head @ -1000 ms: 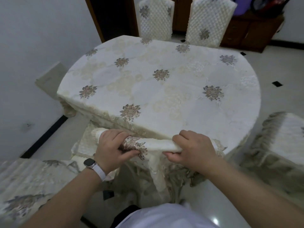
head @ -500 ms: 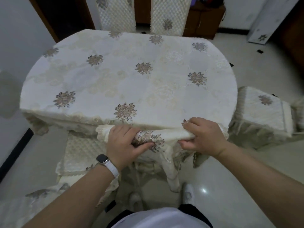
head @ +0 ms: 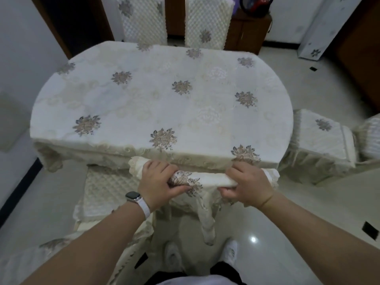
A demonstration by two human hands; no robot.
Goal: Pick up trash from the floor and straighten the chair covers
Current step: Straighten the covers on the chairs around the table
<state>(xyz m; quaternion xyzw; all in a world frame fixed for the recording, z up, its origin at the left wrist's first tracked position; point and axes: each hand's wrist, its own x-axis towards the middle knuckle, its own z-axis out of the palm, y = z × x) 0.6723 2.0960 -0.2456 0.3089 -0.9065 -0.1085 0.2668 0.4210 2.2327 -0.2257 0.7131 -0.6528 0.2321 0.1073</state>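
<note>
The cream floral chair cover (head: pixel 208 179) lies bunched in a roll across a chair's top, just beside the near edge of the cloth-covered oval table (head: pixel 144 95), with the left hand (head: pixel 157 183) and right hand (head: pixel 247 185) each clenched round one end of it.

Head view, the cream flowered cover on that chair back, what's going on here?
A person stands at the near edge of the oval table, which is draped in a cream flowered cloth. Their left hand and right hand both grip the cream flowered fabric cover, which is bunched along the top of a chair back with a loose end hanging down. It is not yet smoothed.
</note>
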